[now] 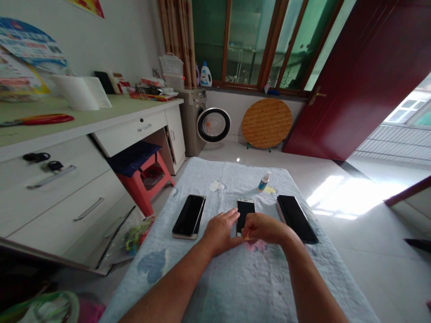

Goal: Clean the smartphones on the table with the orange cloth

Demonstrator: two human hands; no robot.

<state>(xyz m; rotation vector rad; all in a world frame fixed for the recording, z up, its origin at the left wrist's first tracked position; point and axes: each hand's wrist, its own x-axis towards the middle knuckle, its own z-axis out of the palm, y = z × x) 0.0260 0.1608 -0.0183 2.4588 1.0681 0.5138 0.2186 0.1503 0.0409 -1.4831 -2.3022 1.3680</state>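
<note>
Three dark-screened phones lie in a row on a pale blue cloth (235, 278). My left hand (220, 231) rests with fingers stretched flat against the left edge of the small middle phone (245, 210). My right hand (264, 228) is curled at that phone's near end, fingers pinched on a small yellowish piece I cannot make out. A larger phone (189, 215) lies to the left, another large phone (296, 217) to the right. Beyond them stand a small bottle (264, 181), a yellow scrap (270, 190) and a crumpled white wipe (216, 185).
A white desk with drawers (67, 179) runs along the left, a red stool (144, 172) tucked beneath it. A washing machine (198, 121), a round wooden tabletop (267, 123) and a dark red door (363, 76) stand at the back. Sunlit tile floor lies to the right.
</note>
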